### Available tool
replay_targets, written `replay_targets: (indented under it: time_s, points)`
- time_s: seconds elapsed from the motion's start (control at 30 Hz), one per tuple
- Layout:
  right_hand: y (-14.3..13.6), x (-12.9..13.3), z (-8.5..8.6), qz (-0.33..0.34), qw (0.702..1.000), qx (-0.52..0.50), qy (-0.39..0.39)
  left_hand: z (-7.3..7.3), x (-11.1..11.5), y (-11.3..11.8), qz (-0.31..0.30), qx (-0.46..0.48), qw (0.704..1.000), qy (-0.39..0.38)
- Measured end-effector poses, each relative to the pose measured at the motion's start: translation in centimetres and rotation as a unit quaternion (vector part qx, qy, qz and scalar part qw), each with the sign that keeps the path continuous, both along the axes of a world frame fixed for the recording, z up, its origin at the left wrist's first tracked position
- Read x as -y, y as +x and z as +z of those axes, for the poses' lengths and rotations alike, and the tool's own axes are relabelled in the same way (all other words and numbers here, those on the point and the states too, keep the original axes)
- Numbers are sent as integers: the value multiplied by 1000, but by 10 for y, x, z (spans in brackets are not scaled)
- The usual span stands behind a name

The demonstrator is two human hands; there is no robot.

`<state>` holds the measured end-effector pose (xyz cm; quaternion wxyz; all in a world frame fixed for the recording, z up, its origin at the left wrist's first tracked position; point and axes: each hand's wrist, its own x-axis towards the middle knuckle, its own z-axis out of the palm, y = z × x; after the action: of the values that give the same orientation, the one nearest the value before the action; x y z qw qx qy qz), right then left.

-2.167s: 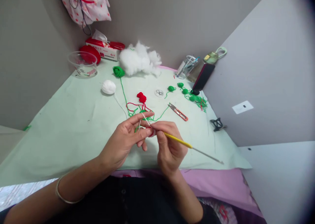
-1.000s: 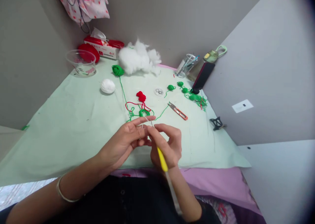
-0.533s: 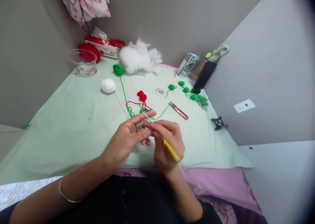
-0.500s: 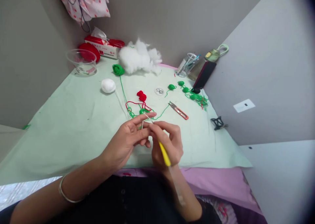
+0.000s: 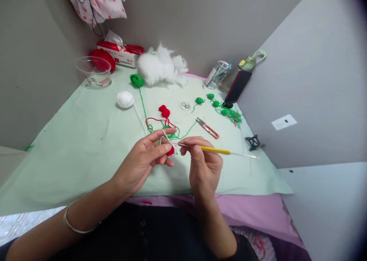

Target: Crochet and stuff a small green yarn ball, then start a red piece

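My left hand (image 5: pixel 149 154) pinches a small red and white crochet piece (image 5: pixel 171 151) between thumb and fingers. White yarn (image 5: pixel 166 135) runs over its raised index finger and down to the piece. A crochet hook (image 5: pixel 215 150) with a yellow handle lies in the closed fingers of my right hand (image 5: pixel 205 163). The hook's thin tip reaches the white edge of the piece, and its other metal end points right. Behind the hands lie green yarn strands and a small red crochet piece (image 5: pixel 164 111). A white yarn ball (image 5: pixel 125 99) sits to the left.
Orange-handled thread snips (image 5: pixel 208 128) lie right of the hands. Small green crocheted balls (image 5: pixel 200 100) and a stitch-marker-like clear disc (image 5: pixel 185 106) are behind. White stuffing (image 5: pixel 162 66), a green yarn ball (image 5: pixel 137 80), a plastic tub (image 5: pixel 94 72), a clear cup (image 5: pixel 218 75) and a phone (image 5: pixel 238 86) stand farther back.
My right hand has moved right and turned, swinging the hook from pointing down toward me to nearly level. The red and white piece has come into view at my left fingertips.
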<state>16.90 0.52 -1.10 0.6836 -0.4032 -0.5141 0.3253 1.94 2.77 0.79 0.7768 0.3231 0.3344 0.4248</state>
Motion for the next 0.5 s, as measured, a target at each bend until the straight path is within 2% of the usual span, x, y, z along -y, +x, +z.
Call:
replay_targets:
  time_s: [0.23, 0.33, 0.4, 0.5]
  points:
    - [5, 0, 2, 33, 993, -113, -25, 2, -1, -2, -13, -9, 1000, 20]
    - [4, -1, 2, 72, 984, -156, -48, 0, 0, -1, -7, -29, 999, 40]
    - [1, -1, 0, 97, 982, -152, -62, -3, 1, 1, -7, -46, 997, 61]
    - [-3, 0, -4, 64, 994, -80, -37, -6, 4, 5, -15, -64, 994, 88]
